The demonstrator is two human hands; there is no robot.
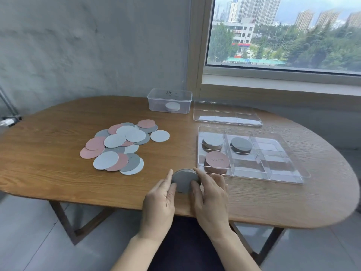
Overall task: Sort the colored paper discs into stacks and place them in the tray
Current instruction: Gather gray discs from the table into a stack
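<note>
Lower centre: left hand [159, 200] and right hand [212, 194], fingers [195, 187] clamped on one grey disc stack [185, 179] resting on the tabletop [58, 184]. Right: tray [273, 174] holding three stacks (pale, grey, pink). Left: loose discs [119, 147].

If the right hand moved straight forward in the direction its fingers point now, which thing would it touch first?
The right hand, already touching the grey stack, points up and slightly left. Beyond it, probably bare table, passing left of the tray; depth is unclear.
</note>
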